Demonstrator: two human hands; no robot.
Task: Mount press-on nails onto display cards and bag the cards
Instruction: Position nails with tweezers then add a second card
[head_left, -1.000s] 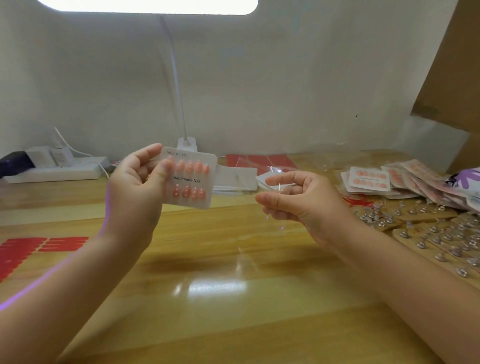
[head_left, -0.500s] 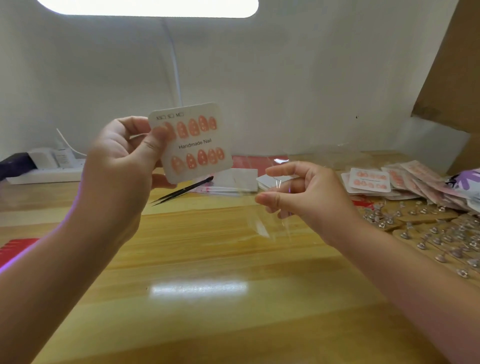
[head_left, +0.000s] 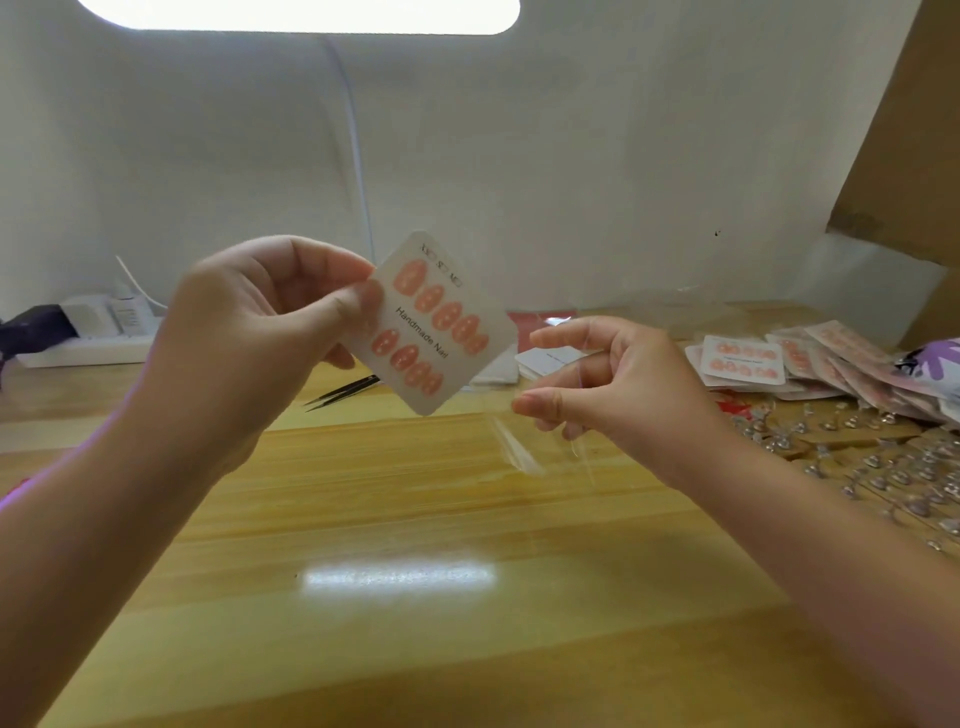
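Observation:
My left hand (head_left: 249, 332) pinches a white display card (head_left: 441, 322) by its left edge, tilted so its lower corner points toward my right hand. The card reads "Handmade Nail" and carries two rows of orange-pink press-on nails. My right hand (head_left: 618, 384) holds a clear plastic bag (head_left: 524, 447) just right of the card, thumb and fingers pinching its top while the bag hangs down over the wooden table (head_left: 395, 519). Card and bag are close but apart.
Black tweezers (head_left: 343, 392) lie on the table behind the card. Bagged nail cards (head_left: 743, 358) are piled at the right, with several loose nails on stands (head_left: 883, 467) in front. Blank cards (head_left: 550, 358), red sheets and a power strip (head_left: 93, 343) sit along the back wall.
My left hand has moved the card right and rotated it clockwise, bringing its corner near the bag. My right hand has kept the bag in about the same place.

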